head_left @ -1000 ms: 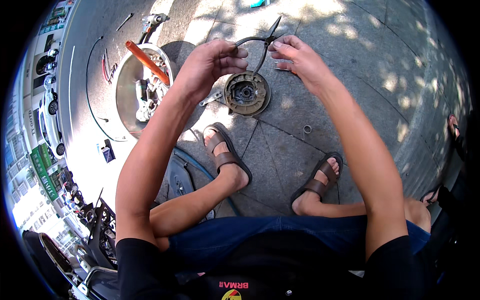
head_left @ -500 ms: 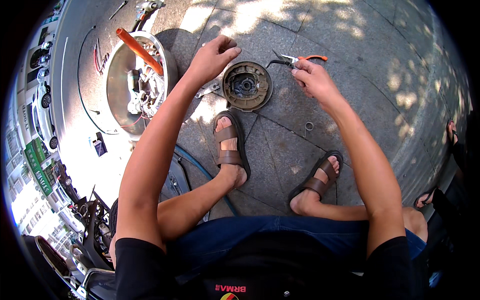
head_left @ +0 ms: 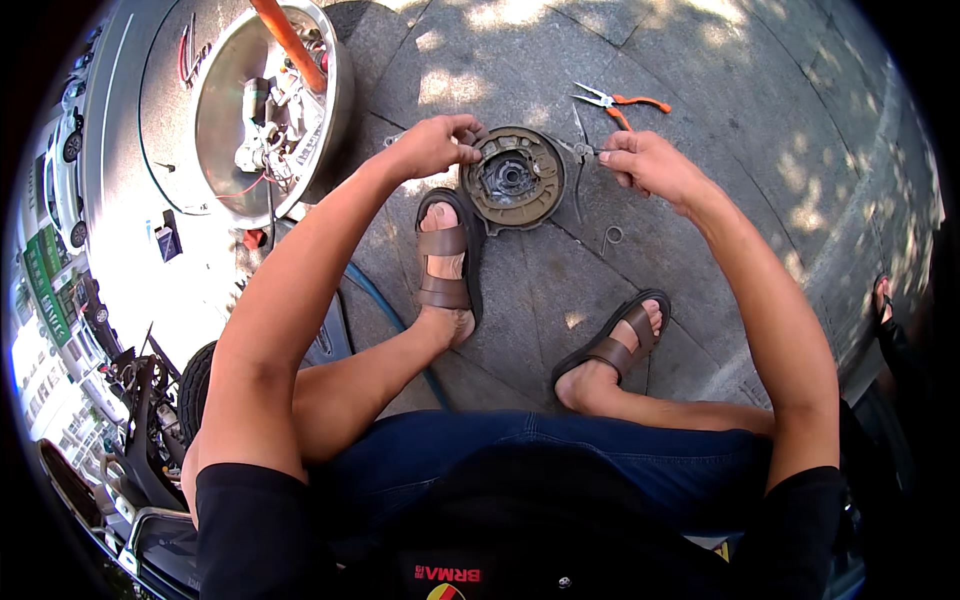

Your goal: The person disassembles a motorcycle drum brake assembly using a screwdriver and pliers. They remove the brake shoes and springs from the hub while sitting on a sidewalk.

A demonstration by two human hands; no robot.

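Observation:
A round brake plate [head_left: 546,205] with curved brown shoes inside lies on the paving just beyond my left sandal. My left hand [head_left: 435,148] is closed at its upper left rim, thumb and bent fingers against the edge. Right of the plate, my right hand [head_left: 650,168] pinches the end of a thin dark metal tool [head_left: 584,152], whose two slim arms spread from a pivot, one far and one near. I cannot make out its exact kind. Beyond that hand lie long-nose pliers [head_left: 622,101] with orange handles, partly spread.
A metal basin [head_left: 343,110] of parts, with an orange tube [head_left: 288,42] sticking out, stands at far left. A coil spring [head_left: 612,236] lies between plate and right sandal [head_left: 620,348]. A blue hose [head_left: 378,301] runs beside my left leg. Another person's foot [head_left: 882,297] is at right.
The brake plate has turned and shifted slightly right and nearer, with my left hand now at its rim. My right hand has come nearer, uncovering the pliers, and the dark tool's arms are spread wider.

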